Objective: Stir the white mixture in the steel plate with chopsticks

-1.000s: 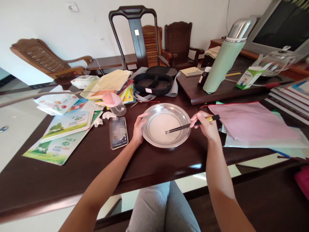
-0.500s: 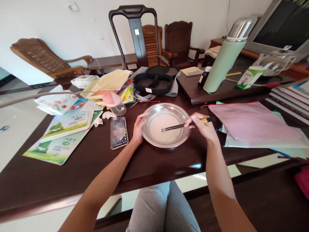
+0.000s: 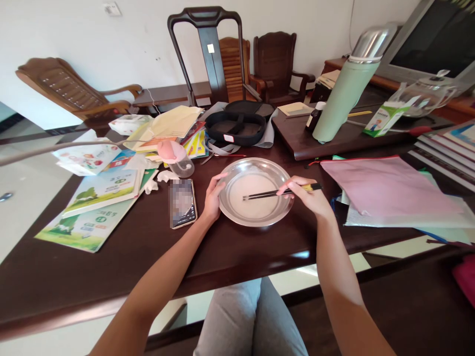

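A round, shallow metal basin [image 3: 256, 221] stands on the dark wooden table, with a whitish liquid [image 3: 250, 210] in its bottom. My left hand [image 3: 214, 199] grips the basin's left rim, thumb and fingers against the edge. Over the right rim, my right hand [image 3: 306, 194] is closed around a pair of black chopsticks [image 3: 265, 194] with gold bands near their upper ends. Their tips point left and reach the white liquid near the middle of the basin. How deep the tips go I cannot tell.
Left of the basin lie a phone [image 3: 183, 203], crumpled tissues [image 3: 151, 186], a pink-lidded cup [image 3: 176, 158] and workbooks [image 3: 87, 217]. Behind it sits an open black case [image 3: 235, 129]. A green thermos [image 3: 347, 94] stands at the back right, and a pink zip pouch [image 3: 389, 188] lies to the right.
My right hand and the chopsticks have shifted slightly left, their tips further across the liquid. My left hand and the basin have stayed in place.
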A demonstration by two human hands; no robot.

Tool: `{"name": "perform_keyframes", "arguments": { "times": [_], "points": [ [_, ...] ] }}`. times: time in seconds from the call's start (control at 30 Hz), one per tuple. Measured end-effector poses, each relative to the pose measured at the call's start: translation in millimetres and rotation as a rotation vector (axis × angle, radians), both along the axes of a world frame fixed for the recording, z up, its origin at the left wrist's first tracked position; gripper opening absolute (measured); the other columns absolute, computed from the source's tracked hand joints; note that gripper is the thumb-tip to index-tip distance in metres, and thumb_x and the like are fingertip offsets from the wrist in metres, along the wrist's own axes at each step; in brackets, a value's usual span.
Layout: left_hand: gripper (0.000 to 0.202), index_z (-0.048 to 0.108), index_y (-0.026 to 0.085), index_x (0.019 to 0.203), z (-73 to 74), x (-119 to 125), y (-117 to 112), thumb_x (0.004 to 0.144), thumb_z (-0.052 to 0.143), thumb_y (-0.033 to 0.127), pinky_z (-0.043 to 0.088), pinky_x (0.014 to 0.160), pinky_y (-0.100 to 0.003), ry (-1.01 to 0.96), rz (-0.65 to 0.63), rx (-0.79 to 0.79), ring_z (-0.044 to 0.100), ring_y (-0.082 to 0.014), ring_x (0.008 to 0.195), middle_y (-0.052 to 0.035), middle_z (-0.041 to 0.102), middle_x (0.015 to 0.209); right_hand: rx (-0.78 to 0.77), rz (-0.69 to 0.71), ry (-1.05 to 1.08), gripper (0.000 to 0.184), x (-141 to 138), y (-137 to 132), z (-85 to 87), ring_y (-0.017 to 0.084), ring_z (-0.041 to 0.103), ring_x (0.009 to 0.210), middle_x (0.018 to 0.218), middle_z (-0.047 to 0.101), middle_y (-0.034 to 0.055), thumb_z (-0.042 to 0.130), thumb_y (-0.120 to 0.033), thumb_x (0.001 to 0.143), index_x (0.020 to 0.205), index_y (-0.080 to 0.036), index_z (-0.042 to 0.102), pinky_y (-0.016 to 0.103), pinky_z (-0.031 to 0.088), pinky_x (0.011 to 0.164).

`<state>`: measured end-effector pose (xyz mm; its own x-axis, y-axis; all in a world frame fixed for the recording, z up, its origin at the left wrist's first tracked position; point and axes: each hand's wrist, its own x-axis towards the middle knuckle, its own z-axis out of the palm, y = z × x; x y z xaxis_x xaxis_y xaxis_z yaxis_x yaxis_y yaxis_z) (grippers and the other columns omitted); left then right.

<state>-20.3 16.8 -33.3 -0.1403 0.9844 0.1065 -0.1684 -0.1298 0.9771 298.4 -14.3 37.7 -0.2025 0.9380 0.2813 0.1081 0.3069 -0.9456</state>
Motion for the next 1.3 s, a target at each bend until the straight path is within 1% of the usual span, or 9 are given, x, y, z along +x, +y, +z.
{"name": "perform_keyframes", "arguments": {
  "times": [0.1,0.23,0.33,0.47,0.67,0.77,0.9,1.1,1.3],
  "points": [
    [0.039,0.082,0.029,0.114,0.4,0.1,0.0,0.082,0.088,0.05,0.059,0.111,-0.046,-0.012,-0.007,0.0,0.075,-0.0333,0.125,-0.0043,0.082,0.137,0.03,-0.067,-0.016,0.06,0.8,1.4,0.9,0.021,0.078,0.071,0.089,0.09,0.0082,0.079,-0.083,0.095,0.085,-0.025,0.088,0.031,0.062,0.06],
    [0.038,0.081,0.029,0.114,0.7,-0.1,0.1,0.083,0.088,0.05,0.057,0.114,-0.048,-0.006,-0.015,0.007,0.074,-0.0341,0.129,-0.0049,0.081,0.139,0.04,-0.223,0.145,0.063,8.4,2.6,-2.6,0.018,0.067,0.053,0.067,0.082,0.0057,0.08,-0.086,0.091,0.077,-0.024,0.082,0.03,0.054,0.049],
    [0.036,0.081,0.029,0.114,0.6,0.0,-0.1,0.085,0.087,0.05,0.058,0.112,-0.048,0.016,-0.008,0.013,0.074,-0.0335,0.126,-0.0051,0.081,0.136,0.007,-0.131,0.13,0.063,5.6,0.5,-1.5,0.018,0.067,0.051,0.066,0.081,0.0061,0.08,-0.085,0.092,0.078,-0.024,0.084,0.03,0.055,0.049],
    [0.037,0.082,0.029,0.113,1.0,0.8,-0.5,0.083,0.088,0.049,0.059,0.11,-0.046,-0.001,0.005,0.0,0.075,-0.0338,0.125,-0.0049,0.082,0.139,0.015,0.006,-0.018,0.059,-3.2,-0.1,2.9,0.021,0.08,0.07,0.088,0.09,0.0086,0.08,-0.082,0.094,0.085,-0.024,0.09,0.031,0.063,0.06],
    [0.038,0.081,0.028,0.115,0.9,0.4,-0.4,0.084,0.087,0.049,0.059,0.112,-0.047,-0.004,-0.009,-0.011,0.075,-0.0333,0.125,-0.0052,0.081,0.136,0.071,-0.245,0.135,0.063,6.9,4.1,-3.4,0.017,0.066,0.051,0.066,0.08,0.0048,0.078,-0.086,0.093,0.077,-0.024,0.08,0.029,0.054,0.048],
    [0.037,0.082,0.029,0.114,0.6,0.3,-0.4,0.083,0.087,0.049,0.06,0.11,-0.046,-0.008,0.005,-0.013,0.076,-0.0329,0.123,-0.0046,0.082,0.135,0.034,-0.158,0.132,0.064,5.0,1.8,-3.2,0.017,0.065,0.05,0.063,0.079,0.005,0.078,-0.086,0.093,0.077,-0.024,0.081,0.029,0.054,0.048],
    [0.036,0.082,0.029,0.114,0.6,1.1,-0.4,0.084,0.086,0.048,0.058,0.113,-0.047,0.0,-0.003,0.002,0.074,-0.034,0.129,-0.0048,0.081,0.139,0.019,-0.032,-0.011,0.06,-3.3,0.3,1.1,0.02,0.077,0.068,0.085,0.089,0.008,0.08,-0.082,0.094,0.083,-0.024,0.088,0.031,0.062,0.058],
    [0.036,0.082,0.029,0.113,-0.4,0.6,0.4,0.082,0.087,0.047,0.057,0.114,-0.048,-0.008,0.009,-0.001,0.074,-0.034,0.127,-0.0049,0.081,0.136,0.066,-0.281,0.162,0.064,5.9,3.8,-3.3,0.017,0.063,0.05,0.063,0.078,0.0043,0.079,-0.088,0.09,0.075,-0.026,0.079,0.03,0.052,0.047],
    [0.037,0.08,0.029,0.115,-0.8,-0.4,0.3,0.085,0.086,0.05,0.058,0.11,-0.047,0.003,-0.02,0.004,0.075,-0.0331,0.124,-0.0053,0.081,0.137,0.001,-0.036,0.015,0.061,-2.3,-0.1,1.4,0.02,0.075,0.063,0.08,0.087,0.008,0.08,-0.084,0.093,0.082,-0.024,0.087,0.031,0.06,0.055]
  ]
}}
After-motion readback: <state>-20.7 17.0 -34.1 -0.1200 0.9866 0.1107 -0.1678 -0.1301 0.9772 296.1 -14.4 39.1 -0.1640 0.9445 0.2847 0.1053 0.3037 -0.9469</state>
